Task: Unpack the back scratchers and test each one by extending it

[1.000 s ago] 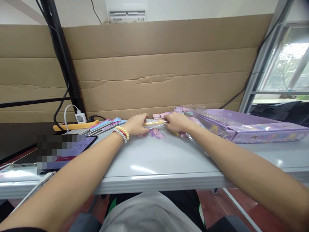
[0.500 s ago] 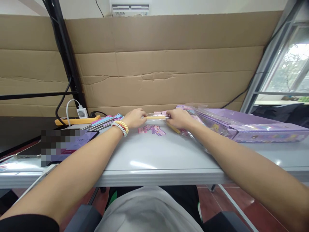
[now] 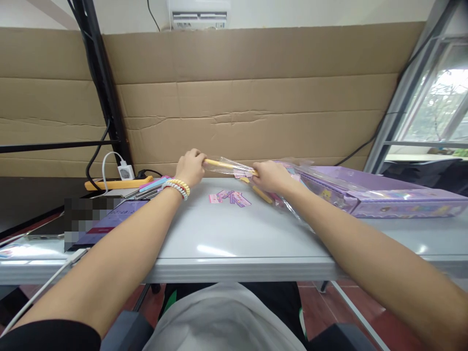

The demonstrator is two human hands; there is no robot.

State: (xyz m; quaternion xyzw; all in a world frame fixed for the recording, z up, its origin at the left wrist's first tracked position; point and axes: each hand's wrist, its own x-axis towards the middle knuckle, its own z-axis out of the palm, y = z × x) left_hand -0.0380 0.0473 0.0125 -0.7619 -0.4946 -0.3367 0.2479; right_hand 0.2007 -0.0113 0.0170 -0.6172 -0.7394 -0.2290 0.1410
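My left hand (image 3: 190, 167) is closed round the left end of a long yellow stick in a clear plastic sleeve (image 3: 228, 166), lifted above the grey table (image 3: 234, 234). The stick's right end is pinched by my right hand (image 3: 268, 176). The stick tilts, its left end higher. Small pink and purple paper tags (image 3: 230, 198) lie on the table just below it. A beaded bracelet (image 3: 177, 186) is on my left wrist.
A long purple printed box (image 3: 380, 196) with clear plastic wrap lies at the right. Several coloured sticks (image 3: 153, 187), a yellow power strip (image 3: 117, 184) with a white charger, and a tablet (image 3: 109, 219) are at the left. A cardboard wall (image 3: 248, 97) stands behind the table.
Both hands have lifted the sleeved yellow stick off the table; my left hand rose higher, so the stick now slopes down to the right.
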